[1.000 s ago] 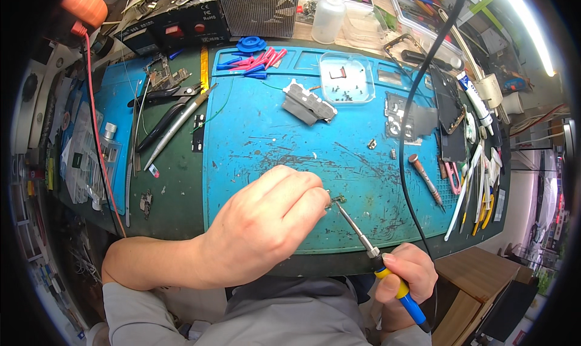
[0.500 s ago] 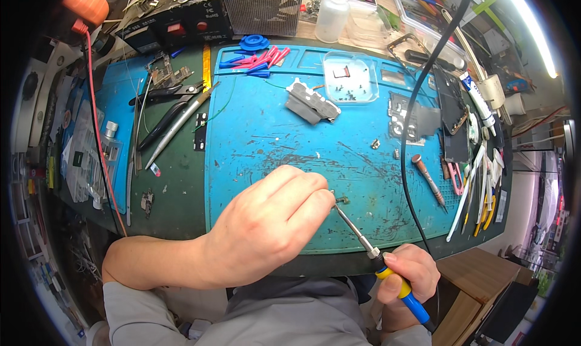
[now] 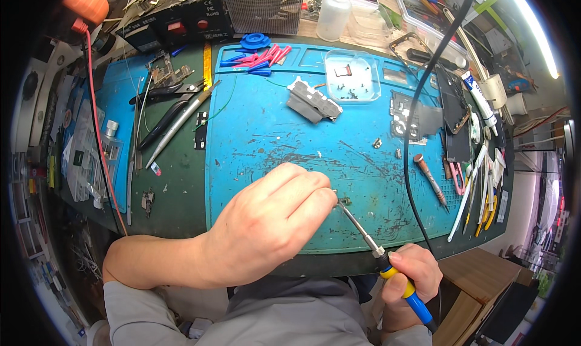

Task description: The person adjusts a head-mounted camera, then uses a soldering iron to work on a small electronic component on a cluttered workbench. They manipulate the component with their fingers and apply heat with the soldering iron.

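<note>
My right hand (image 3: 410, 274) is closed around the yellow and blue handle of a soldering iron (image 3: 417, 303). Its metal shaft slants up and left to a tip beside a small metallic part (image 3: 345, 201), low on the blue work mat (image 3: 266, 134). Whether tip and part touch is too small to tell. Just left of that part, my left hand (image 3: 272, 219) is closed with its fingertips drawn together in a pinch; what they grip is hidden behind the knuckles. A grey metal shield-like piece (image 3: 311, 101) lies farther up the mat.
A clear tray of tiny screws (image 3: 353, 76) stands at the back. Pink and blue cone-shaped tips (image 3: 266, 58) lie left of it. A black cable (image 3: 407, 164) hangs across the right side. Pliers (image 3: 163, 122) lie at left; a small brown-handled screwdriver (image 3: 431, 179) and tweezers (image 3: 466, 194) at right.
The whole view has shifted very slightly. Both hands and the soldering iron hold nearly the same pose, with the iron's tip still by the small part.
</note>
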Demonstrator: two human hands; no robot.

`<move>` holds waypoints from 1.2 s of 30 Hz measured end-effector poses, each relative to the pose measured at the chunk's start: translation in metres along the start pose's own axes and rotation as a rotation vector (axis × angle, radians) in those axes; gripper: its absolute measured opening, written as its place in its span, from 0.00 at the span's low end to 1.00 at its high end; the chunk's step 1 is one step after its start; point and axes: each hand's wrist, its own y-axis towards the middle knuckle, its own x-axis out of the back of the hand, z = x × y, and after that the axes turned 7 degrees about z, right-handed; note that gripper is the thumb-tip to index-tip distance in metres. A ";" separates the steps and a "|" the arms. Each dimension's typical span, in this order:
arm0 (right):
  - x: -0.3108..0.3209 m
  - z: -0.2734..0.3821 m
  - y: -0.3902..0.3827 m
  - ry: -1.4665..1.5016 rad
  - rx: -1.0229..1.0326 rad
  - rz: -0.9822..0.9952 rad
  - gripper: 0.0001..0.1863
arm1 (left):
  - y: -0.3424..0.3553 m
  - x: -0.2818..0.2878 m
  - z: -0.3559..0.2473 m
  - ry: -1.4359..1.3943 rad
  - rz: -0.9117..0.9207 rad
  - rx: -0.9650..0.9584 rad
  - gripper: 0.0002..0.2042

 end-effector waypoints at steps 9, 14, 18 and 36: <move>0.001 0.000 -0.001 0.024 -0.002 0.005 0.11 | 0.002 0.001 0.001 0.025 0.004 -0.024 0.11; 0.002 0.001 0.000 0.015 -0.008 0.019 0.11 | 0.002 0.000 0.001 0.013 -0.003 -0.024 0.11; 0.002 0.001 0.000 0.011 -0.014 0.019 0.11 | 0.002 0.001 0.000 -0.008 -0.003 -0.019 0.11; 0.004 0.000 -0.003 0.012 -0.008 0.022 0.12 | 0.002 0.002 0.001 0.001 0.012 -0.018 0.13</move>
